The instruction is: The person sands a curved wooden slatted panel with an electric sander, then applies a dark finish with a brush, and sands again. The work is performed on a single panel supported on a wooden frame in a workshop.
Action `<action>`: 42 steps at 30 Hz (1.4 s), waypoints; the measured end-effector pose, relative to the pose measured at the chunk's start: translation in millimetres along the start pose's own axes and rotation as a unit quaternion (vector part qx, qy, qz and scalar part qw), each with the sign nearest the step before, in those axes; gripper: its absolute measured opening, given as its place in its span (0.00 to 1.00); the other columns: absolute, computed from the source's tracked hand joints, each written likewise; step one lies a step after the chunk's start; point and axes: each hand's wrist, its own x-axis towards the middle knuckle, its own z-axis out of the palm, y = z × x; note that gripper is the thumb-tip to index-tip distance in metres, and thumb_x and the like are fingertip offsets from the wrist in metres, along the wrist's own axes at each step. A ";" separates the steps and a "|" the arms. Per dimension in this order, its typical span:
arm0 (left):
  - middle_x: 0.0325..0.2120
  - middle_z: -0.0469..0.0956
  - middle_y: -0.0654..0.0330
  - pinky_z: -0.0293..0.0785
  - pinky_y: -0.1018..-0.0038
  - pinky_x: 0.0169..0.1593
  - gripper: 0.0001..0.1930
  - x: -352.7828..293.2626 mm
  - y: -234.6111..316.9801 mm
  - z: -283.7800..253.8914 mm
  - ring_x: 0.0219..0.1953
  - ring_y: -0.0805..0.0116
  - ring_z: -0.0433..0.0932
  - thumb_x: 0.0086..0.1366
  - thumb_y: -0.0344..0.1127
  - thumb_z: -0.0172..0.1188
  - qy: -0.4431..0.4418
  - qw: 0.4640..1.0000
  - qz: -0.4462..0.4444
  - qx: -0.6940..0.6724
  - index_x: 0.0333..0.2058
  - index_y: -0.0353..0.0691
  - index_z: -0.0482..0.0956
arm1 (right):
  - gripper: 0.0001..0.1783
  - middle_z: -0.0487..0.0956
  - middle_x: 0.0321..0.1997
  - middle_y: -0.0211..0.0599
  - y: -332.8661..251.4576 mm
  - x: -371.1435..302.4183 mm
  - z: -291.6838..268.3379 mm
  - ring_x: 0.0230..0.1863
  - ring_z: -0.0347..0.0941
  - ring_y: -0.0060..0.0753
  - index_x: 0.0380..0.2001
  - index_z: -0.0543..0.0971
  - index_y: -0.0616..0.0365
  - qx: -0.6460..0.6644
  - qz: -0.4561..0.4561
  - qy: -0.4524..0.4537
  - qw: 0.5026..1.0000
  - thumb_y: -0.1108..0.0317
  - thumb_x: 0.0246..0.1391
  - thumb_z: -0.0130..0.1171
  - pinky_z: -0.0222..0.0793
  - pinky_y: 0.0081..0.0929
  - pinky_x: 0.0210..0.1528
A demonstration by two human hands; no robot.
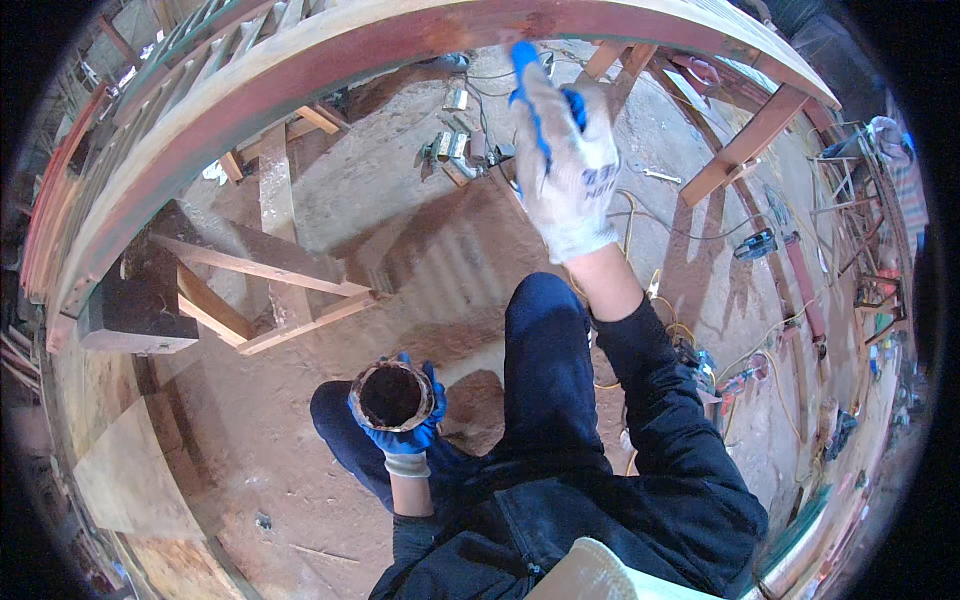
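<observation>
My left hand (408, 440), in a white glove with blue coating, is wrapped round a round container (433, 398) with a smeared, uneven rim and dark contents. It holds the container upright beside my left knee. My right hand (570, 165), gloved alike, reaches far forward with the index finger stretched out. That fingertip is at the reddish-brown face of a long wooden beam (400, 55), and I cannot tell whether it touches. Its other fingers look partly bent and blurred, and nothing shows held in them.
A dark wooden block (140, 310) and a timber brace (300, 335) stand left on the dusty floor. Wooden legs (745, 145) prop the beam on the right. Wrench (662, 175), cables (690, 236) and power tools (755, 245) lie right; metal pieces (455, 145) lie under the beam.
</observation>
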 end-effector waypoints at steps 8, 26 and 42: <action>0.57 0.69 0.60 0.61 0.37 0.54 0.30 5.0 0.1 -8.3 0.59 0.43 0.62 0.62 0.65 0.42 -0.004 1.000 -0.023 0.013 0.56 0.56 0.69 | 0.21 0.72 0.31 0.43 -0.5 6.9 -2.6 0.24 0.70 0.43 0.48 0.76 0.48 0.006 0.037 0.044 0.998 0.71 0.49 0.61 0.68 0.37 0.24; 0.59 0.66 0.57 0.61 0.37 0.55 0.34 -0.9 3.9 -12.4 0.62 0.43 0.59 0.60 0.67 0.43 -0.008 1.000 -0.018 -0.012 0.58 0.53 0.67 | 0.22 0.69 0.28 0.38 -29.2 -20.6 0.8 0.24 0.71 0.40 0.49 0.77 0.43 0.079 0.056 -0.050 0.994 0.69 0.48 0.62 0.68 0.35 0.22; 0.58 0.68 0.60 0.62 0.44 0.55 0.35 -4.0 6.6 -12.0 0.60 0.48 0.61 0.59 0.64 0.49 -0.041 0.999 0.002 0.018 0.58 0.48 0.68 | 0.21 0.69 0.30 0.36 -27.8 13.0 6.8 0.25 0.71 0.36 0.48 0.77 0.42 0.017 -0.009 0.019 1.000 0.68 0.47 0.62 0.68 0.32 0.22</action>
